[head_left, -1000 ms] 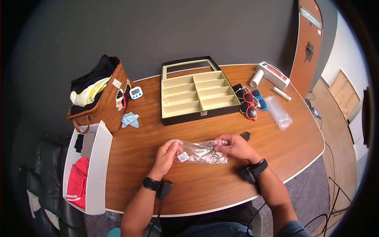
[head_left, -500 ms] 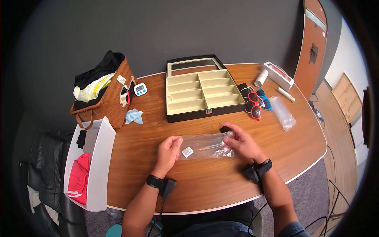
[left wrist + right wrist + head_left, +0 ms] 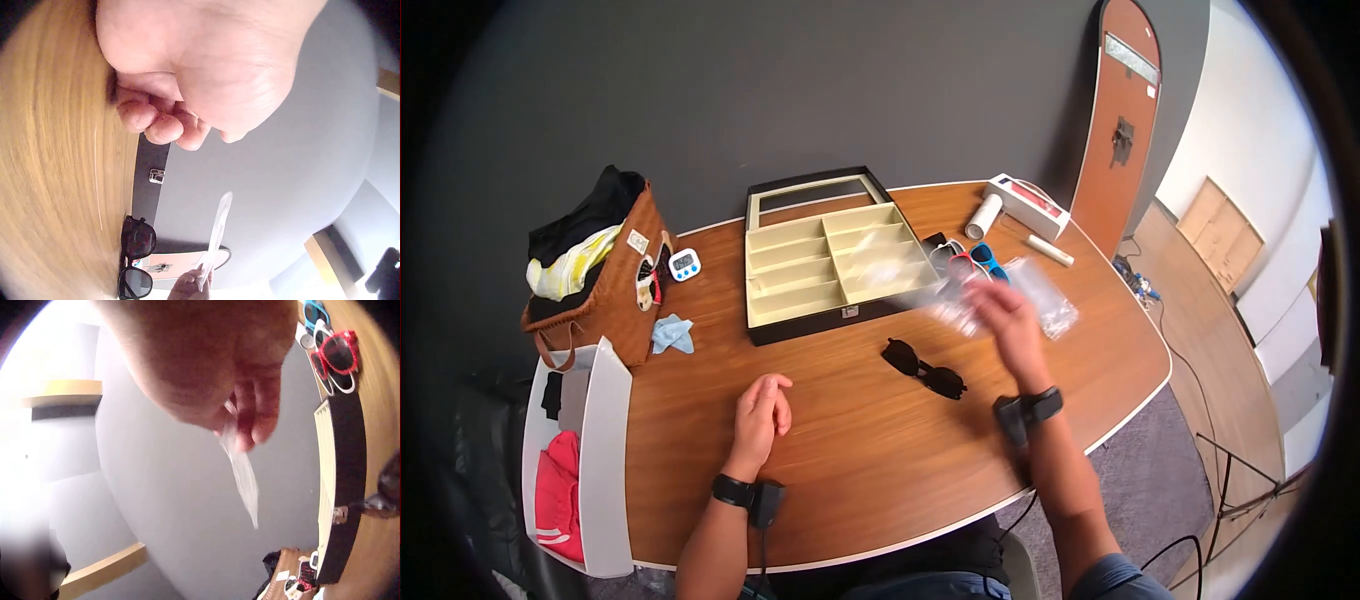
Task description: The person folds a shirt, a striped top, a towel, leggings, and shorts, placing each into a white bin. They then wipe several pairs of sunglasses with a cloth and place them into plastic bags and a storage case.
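My right hand pinches a clear plastic bag, raised above the table and blurred in the head view. In the right wrist view the plastic bag hangs from the thumb and fingers as a thin strip. Black sunglasses lie on the table between my hands, in front of the display case. My left hand holds nothing, low over the table with its fingers loosely curled, as the left wrist view also shows. Behind the bag stands the black display case, its lid up and its cream compartments bare.
Red sunglasses and blue sunglasses lie right of the case, beside another plastic bag. Behind them are a white cylinder and a white box. On the left stand a wicker basket, a timer, a cloth and a white bin.
My left hand has let go of the plastic bag and drawn back left. My right hand has lifted the bag up toward the case, uncovering the black sunglasses. The head view has shifted.
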`<state>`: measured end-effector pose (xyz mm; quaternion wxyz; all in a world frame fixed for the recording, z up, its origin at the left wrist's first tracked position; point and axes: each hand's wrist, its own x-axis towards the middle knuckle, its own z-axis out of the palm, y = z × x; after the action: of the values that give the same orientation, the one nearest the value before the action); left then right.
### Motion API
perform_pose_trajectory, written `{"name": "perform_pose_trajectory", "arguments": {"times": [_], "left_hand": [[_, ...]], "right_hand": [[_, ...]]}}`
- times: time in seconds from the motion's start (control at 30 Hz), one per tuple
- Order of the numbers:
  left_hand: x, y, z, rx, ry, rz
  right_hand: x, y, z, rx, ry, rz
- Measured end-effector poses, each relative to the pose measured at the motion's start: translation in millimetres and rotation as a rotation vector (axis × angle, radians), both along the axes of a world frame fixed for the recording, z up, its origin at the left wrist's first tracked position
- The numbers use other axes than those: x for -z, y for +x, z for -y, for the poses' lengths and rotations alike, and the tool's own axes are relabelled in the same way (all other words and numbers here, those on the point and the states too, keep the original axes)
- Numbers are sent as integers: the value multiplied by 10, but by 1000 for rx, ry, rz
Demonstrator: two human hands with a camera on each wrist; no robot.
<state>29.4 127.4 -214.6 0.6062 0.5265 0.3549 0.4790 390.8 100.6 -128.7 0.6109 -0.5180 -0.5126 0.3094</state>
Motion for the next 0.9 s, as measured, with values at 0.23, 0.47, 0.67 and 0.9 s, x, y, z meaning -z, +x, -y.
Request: {"name": "perform_pose_trajectory", "arguments": {"times": [0.23, 0.47, 0.67, 0.9], "left_hand": [[-23, 23, 3, -3, -9, -25], [-41, 31, 24, 1, 0, -45], [-29, 25, 23, 10, -2, -54], [-11, -6, 23, 36, -3, -54]], "right_hand": [[436, 1758, 45, 415, -21, 32], [379, 1758, 542, 710, -289, 873], [290, 921, 463, 55, -252, 742], [337, 102, 521, -253, -360, 709]]}}
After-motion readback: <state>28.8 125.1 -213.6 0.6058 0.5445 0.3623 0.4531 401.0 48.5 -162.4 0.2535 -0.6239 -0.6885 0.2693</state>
